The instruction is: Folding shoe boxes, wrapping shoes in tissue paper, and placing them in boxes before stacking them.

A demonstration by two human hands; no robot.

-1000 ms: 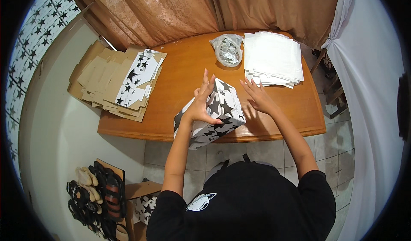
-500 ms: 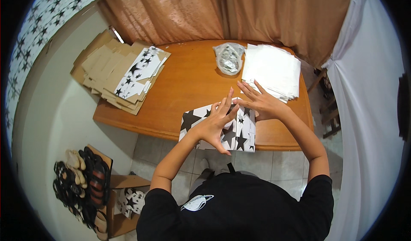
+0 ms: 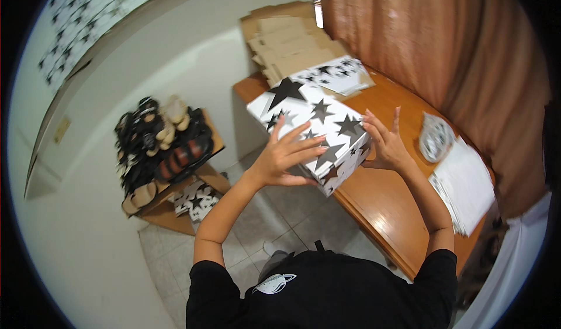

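A white cardboard box printed with black and grey stars is held up, tilted, between my two hands over the table's near left part. My left hand grips its near side, fingers spread over the top and the thumb low by the near corner. At the box's right end, my right hand presses with its fingertips, the forefinger raised, the thumb lower down. The box looks closed, and its underside is hidden. Just behind it, a flat star-printed sheet rests on a stack of folded brown cardboard.
The wooden table runs from the back left to the near right. On its right side are a clear plastic bag and a stack of white sheets. To the left stands a rack of sandals and shoes, with a star-printed item below.
The view has turned left. The box has left the table's front edge and moved up and left toward the cardboard stack. Both hands, previously spread over it, now grip it.
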